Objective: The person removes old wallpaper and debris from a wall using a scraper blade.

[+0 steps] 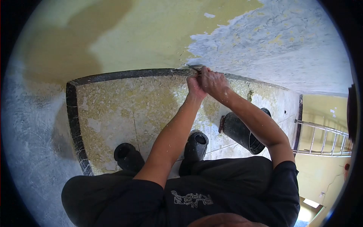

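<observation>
Both hands are closed together at the foot of the wall. My right hand (214, 82) wraps round a scraper (193, 68), whose thin dark blade points up and left against the wall. Pressed in beside it, my left hand (196, 86) is also closed on the scraper; the handle is hidden by the fingers. The blade tip lies at the edge where yellow paint (151, 34) meets a bared grey-white patch (264, 45). White dust speckles both hands and forearms.
Yellow paint flakes litter the tiled floor (109, 113), bordered by a dark skirting strip (124, 74). A black bucket (238, 130) stands right of my dark shoes (198, 140). A metal ladder (323, 140) is at the far right. The wall at left (34, 132) is grey.
</observation>
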A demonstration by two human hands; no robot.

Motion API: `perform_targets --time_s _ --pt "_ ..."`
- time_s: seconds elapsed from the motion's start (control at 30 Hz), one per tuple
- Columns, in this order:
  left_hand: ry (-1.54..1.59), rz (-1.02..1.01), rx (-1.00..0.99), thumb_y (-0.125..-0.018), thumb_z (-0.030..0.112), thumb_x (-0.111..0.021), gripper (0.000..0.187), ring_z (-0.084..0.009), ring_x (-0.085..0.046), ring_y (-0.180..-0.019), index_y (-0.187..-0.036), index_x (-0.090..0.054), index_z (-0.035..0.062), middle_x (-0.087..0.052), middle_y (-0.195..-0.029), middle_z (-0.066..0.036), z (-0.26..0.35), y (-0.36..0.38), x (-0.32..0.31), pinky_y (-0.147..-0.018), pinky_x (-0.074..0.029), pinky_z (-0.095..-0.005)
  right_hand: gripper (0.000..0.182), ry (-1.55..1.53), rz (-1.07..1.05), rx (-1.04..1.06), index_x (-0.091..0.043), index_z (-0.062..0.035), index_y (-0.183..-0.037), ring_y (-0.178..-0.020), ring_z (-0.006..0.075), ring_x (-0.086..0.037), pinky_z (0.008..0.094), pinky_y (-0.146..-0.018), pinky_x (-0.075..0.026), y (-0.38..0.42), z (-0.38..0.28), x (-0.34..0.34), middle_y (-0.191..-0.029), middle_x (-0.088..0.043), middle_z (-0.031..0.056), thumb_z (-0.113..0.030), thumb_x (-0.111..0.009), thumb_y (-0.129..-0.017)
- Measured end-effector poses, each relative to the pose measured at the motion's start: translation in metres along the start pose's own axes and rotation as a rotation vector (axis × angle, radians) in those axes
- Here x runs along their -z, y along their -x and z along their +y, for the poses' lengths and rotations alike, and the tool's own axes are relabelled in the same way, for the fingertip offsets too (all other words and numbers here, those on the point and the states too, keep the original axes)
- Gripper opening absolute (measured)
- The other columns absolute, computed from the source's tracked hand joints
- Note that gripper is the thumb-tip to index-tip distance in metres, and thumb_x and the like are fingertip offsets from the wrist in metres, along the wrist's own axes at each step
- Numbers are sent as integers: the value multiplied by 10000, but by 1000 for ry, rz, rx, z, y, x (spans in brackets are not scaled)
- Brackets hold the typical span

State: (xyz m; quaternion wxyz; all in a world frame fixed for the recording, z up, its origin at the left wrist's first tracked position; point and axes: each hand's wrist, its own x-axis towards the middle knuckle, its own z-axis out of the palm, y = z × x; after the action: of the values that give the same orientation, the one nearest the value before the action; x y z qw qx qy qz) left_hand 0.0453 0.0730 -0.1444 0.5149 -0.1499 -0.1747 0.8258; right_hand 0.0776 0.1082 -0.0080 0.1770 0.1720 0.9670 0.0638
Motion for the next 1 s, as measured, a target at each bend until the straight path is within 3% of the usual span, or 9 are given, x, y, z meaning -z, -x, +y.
perform_targets --time_s 0.07,0.17,0.23,0.33,0.57,0.63,0.73,0.93,1.0 --pt "-43 11 -5 -877 226 -439 331 -296 -619 -976 -1024 -630 -1 -657 -1008 -154 -10 -6 8 -930 -476 -421 183 38 22 50 -467 -22 -1003 -790 351 -701 439 -703 -570 3 -1 3 -875 -686 212 -179 -391 -948" --pt "-103 84 -38 -884 223 -441 323 -282 -623 -962 -1018 -633 1 -662 -995 -150 -12 -8 5 -920 -484 -408 202 -24 -23 -97 -474 -15 -1034 -791 334 -705 436 -705 -570 2 0 2 -884 -686 214 -179 -396 -945" --pt "-9 21 -39 -889 219 -437 317 -289 -621 -954 -1015 -628 0 -658 -990 -159 4 -3 6 -920 -483 -411 214 44 131 89 -489 -11 -1042 -770 330 -707 436 -684 -574 -3 -5 -11 -878 -689 207 -185 -420 -937" --pt "-26 62 -63 -902 236 -439 313 -282 -619 -938 -1004 -631 10 -657 -974 -143 22 8 3 -913 -481 -411 179 49 150 122 -463 -11 -971 -702 354 -700 441 -582 -570 -22 -22 -19 -795 -676 209 -186 -446 -938" --pt "13 -5 32 -888 236 -425 341 -306 -633 -948 -1016 -632 -2 -658 -1000 -169 2 -5 15 -904 -498 -432 202 63 81 2 -507 -13 -1016 -755 316 -708 416 -668 -576 -4 -11 -12 -845 -685 180 -184 -459 -920" --pt "2 146 24 -892 229 -432 330 -305 -634 -954 -1013 -634 -1 -660 -1006 -170 2 -3 13 -902 -500 -432 187 3 30 -55 -512 -18 -993 -724 301 -706 414 -641 -576 -9 -10 -14 -808 -677 160 -181 -463 -915" --pt "42 90 4 -904 229 -426 322 -308 -631 -951 -1008 -633 5 -657 -1006 -166 25 9 9 -901 -498 -436 181 72 172 54 -512 -21 -973 -743 317 -706 422 -655 -575 -22 -27 -34 -812 -677 161 -186 -460 -919" --pt "7 82 -44 -907 247 -418 333 -306 -627 -954 -1000 -632 9 -657 -1003 -153 8 0 15 -903 -489 -432 168 65 123 82 -518 -22 -957 -772 312 -707 430 -658 -577 -13 -10 -29 -830 -681 161 -172 -452 -919" --pt "28 57 88 -907 261 -411 349 -299 -628 -952 -1001 -632 8 -660 -997 -149 -9 -2 10 -901 -489 -426 172 44 96 4 -519 -18 -951 -766 309 -708 422 -647 -579 -7 -3 -21 -826 -681 161 -176 -458 -918"
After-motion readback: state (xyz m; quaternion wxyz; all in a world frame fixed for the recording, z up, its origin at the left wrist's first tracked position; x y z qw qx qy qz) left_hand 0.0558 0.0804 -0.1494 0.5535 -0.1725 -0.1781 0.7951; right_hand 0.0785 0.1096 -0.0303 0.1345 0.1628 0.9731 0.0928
